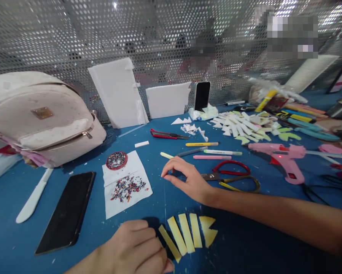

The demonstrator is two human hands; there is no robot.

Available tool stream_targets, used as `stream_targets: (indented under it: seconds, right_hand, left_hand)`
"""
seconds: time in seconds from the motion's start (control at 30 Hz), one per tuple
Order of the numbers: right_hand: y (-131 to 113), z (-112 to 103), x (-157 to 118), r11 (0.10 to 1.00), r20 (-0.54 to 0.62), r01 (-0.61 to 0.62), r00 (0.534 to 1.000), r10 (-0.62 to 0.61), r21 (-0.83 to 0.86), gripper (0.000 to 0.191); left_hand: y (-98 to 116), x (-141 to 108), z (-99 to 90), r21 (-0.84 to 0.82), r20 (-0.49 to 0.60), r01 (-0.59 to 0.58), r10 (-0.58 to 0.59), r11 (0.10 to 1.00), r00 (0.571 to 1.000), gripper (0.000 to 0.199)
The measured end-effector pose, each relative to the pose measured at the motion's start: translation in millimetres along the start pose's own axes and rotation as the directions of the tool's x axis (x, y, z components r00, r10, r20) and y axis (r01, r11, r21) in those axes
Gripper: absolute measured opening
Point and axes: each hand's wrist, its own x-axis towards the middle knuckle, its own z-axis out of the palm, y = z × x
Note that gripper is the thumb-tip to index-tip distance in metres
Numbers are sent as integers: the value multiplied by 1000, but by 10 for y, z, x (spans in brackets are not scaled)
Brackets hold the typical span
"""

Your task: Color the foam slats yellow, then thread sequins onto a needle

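Observation:
My left hand (139,247) rests at the front of the table with its fingers curled under; whatever lies beneath them is hidden. Just right of it several yellow strips (177,236) fan out in a row, with a notched yellow piece (207,230) at the end. Above these, my right hand (188,180) is closed in a pinch, thumb against forefinger; nothing I can name shows between them. Scissors (212,176) with red and yellow handles lie behind its wrist. Beyond its knuckles are a yellow marker (202,144), a pink marker (212,157) and a pale green-tipped marker (222,152).
A pink glue gun (285,156) with a lit red light lies right, beside a heap of cut pieces (242,125). A red cutter (167,134) lies mid-table. Left are glitter bits on paper (142,167), a phone (66,213), a white knife (34,199) and a backpack (45,110).

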Motion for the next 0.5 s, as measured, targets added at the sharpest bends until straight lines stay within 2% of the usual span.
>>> stream_targets:
  seconds: [0.1,0.17,0.27,0.33,0.4,0.5]
  right_hand:
    - [-27,-15,-8,998,-10,55,998,-55,-34,12]
    - [-52,-11,-19,983,79,183,980,-181,-15,16]
    - [-71,19,-39,920,255,392,889,-380,5,16]
    - [-62,39,-51,878,305,477,844,-441,-50,16]
    - [-42,45,-54,867,325,491,836,-442,-84,18]
    - [-9,27,-43,909,327,415,863,-385,-25,18]
  left_hand:
    - [-41,-30,1,-2,-31,131,-131,991,991,29]
    - [-87,-51,-5,-38,-59,272,-274,962,960,22]
    - [-149,-71,-24,-89,-94,429,-436,899,895,20]
    - [-157,-75,-27,-96,-109,468,-477,878,872,21]
    - [-136,-75,-13,-96,-111,469,-478,878,871,21]
    - [-119,-68,4,-87,-85,463,-470,882,879,22]
